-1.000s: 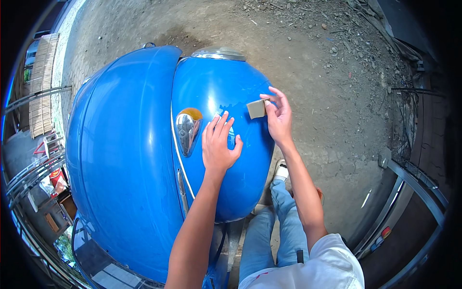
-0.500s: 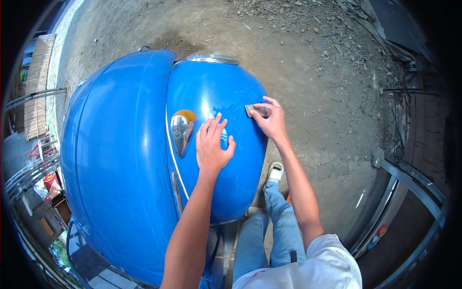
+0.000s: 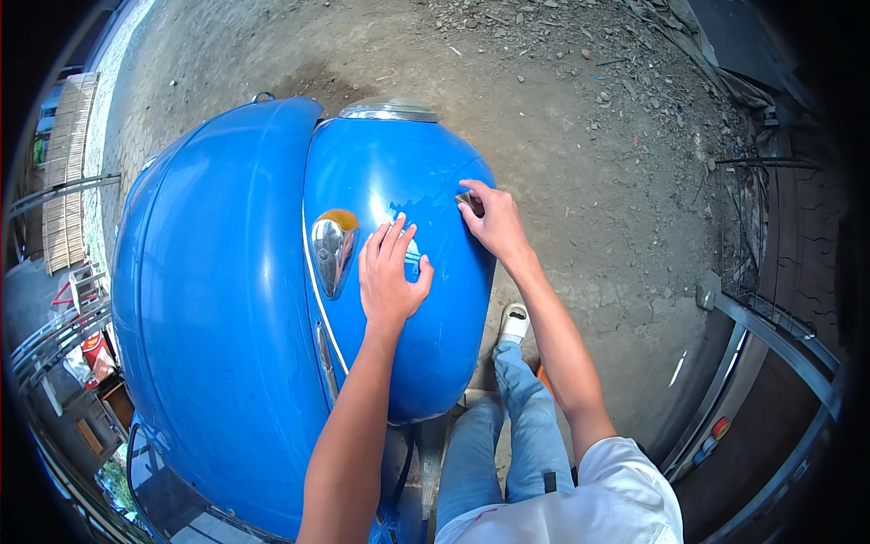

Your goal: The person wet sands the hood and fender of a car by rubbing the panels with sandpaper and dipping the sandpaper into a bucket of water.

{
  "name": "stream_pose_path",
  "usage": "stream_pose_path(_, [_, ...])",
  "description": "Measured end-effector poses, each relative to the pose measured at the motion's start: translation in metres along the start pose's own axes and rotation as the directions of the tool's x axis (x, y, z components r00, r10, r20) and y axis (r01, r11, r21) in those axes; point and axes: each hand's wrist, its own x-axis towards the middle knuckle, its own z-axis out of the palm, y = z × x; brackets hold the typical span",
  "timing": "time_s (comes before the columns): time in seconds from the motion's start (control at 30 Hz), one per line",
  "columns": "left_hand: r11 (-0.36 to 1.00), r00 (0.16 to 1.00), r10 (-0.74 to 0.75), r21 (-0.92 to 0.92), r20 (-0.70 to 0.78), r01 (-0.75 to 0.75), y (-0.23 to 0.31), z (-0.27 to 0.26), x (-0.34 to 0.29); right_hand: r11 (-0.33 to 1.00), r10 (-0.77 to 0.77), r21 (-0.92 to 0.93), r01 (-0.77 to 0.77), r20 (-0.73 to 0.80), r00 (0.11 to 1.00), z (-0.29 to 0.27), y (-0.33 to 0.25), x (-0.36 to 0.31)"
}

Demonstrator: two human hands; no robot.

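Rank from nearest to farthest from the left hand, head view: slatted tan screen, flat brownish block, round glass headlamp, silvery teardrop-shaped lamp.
1. Silvery teardrop-shaped lamp: just left of the left hand.
2. Flat brownish block: at right, in the right hand.
3. Round glass headlamp: farther forward.
4. Slatted tan screen: far left.

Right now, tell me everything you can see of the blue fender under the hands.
The blue fender is a smooth, rounded, glossy panel, apparently painted metal, bulging right of the hood. A pale strip follows the seam between them. A round headlamp with a shiny rim tops its far end; a teardrop chrome lamp with an amber end sits near the seam. An irregular darker patch shows midway. The left hand rests on it; the right hand holds a small brownish pad, seemingly against its right side.
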Motion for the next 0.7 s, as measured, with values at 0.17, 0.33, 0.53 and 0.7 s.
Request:
stream_pose_path(0.17, [1.000, 1.000, -0.006, -0.019, -0.003, 0.006, 0.003, 0.001, 0.002, 0.926, -0.317, -0.241, 0.292, -0.074, 0.945, 0.003, 0.007, -0.002])
stream_pose_path(0.33, [1.000, 1.000, -0.007, -0.003, 0.007, 0.007, 0.001, 0.001, -0.001, 0.992, -0.041, 0.107, 0.062, -0.190, 0.981, 0.005, -0.009, 0.005])
stream_pose_path(0.53, [1.000, 1.000, -0.009, -0.023, -0.007, 0.009, -0.001, -0.001, 0.000, 0.952, -0.303, 0.038, 0.303, 0.003, 0.953, 0.031, 0.016, 0.022])
stream_pose_path(0.7, [1.000, 1.000, 0.009, -0.024, -0.018, -0.010, 0.007, 0.003, 0.004, 0.988, -0.062, -0.139, 0.071, 0.069, 0.996, 0.022, 0.050, 0.077])
